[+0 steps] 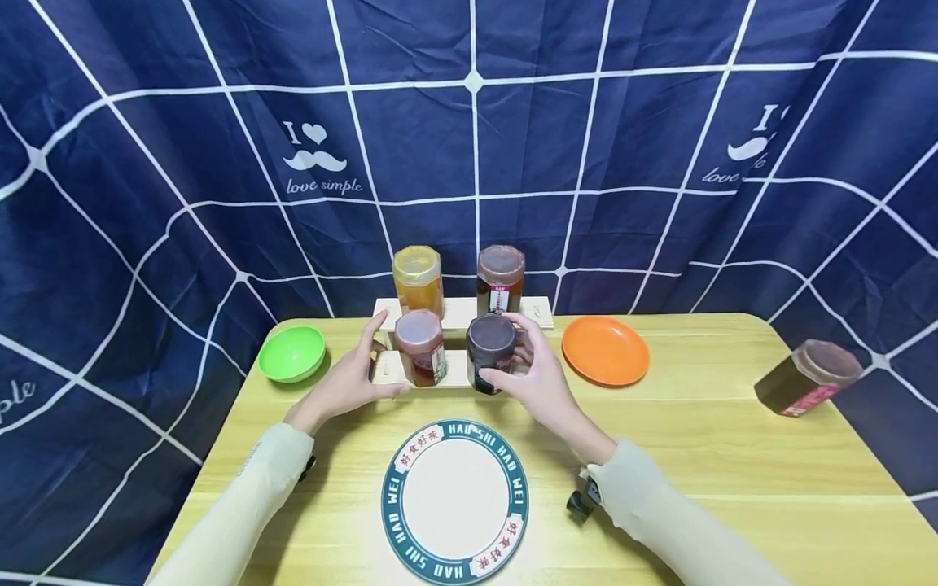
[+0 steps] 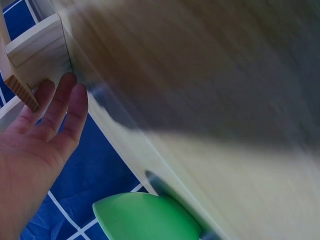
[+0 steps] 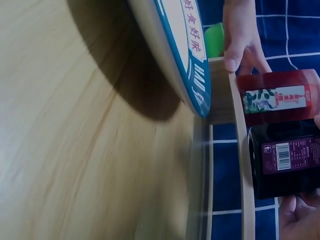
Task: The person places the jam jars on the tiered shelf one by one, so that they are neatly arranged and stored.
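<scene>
A two-step wooden rack [image 1: 458,368] carries several jars. My right hand [image 1: 538,374] grips a dark jar [image 1: 491,346] on the front step, thumb in front and fingers around its far side. Its purple barcode label [image 3: 292,155] shows in the right wrist view, with the jar's base right at the step. Beside it stands a red jar [image 1: 421,350]. A yellow jar [image 1: 418,281] and a brown jar [image 1: 501,281] stand on the back step. My left hand [image 1: 348,381] holds the rack's left end, thumb at the front edge, fingers [image 2: 57,107] by the end pieces.
A white plate with a teal rim [image 1: 516,488] lies in front of the rack. A green bowl [image 1: 291,354] sits to the left, an orange plate [image 1: 605,350] to the right. Another dark jar [image 1: 806,378] stands at the table's far right. A blue curtain [image 1: 542,146] hangs behind.
</scene>
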`<act>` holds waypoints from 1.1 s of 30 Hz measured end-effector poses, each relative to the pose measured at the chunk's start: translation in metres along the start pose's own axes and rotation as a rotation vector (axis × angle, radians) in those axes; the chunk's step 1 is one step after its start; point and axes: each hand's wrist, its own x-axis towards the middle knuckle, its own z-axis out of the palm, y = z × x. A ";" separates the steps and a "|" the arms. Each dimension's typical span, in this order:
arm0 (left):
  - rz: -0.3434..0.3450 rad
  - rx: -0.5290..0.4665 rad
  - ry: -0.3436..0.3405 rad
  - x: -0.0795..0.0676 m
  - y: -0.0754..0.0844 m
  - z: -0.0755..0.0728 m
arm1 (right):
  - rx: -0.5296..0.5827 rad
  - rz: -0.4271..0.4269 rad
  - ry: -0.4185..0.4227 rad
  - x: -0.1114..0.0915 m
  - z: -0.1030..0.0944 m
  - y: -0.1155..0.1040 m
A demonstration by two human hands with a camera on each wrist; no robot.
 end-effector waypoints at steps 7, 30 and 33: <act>0.012 0.011 0.004 0.001 0.000 0.002 | -0.011 0.014 0.009 0.004 0.008 0.003; 0.013 -0.005 0.013 -0.001 -0.003 0.000 | -0.092 -0.036 -0.018 0.015 0.009 0.003; 0.013 -0.002 0.010 -0.001 -0.003 0.000 | -0.088 -0.019 -0.031 0.015 0.009 0.002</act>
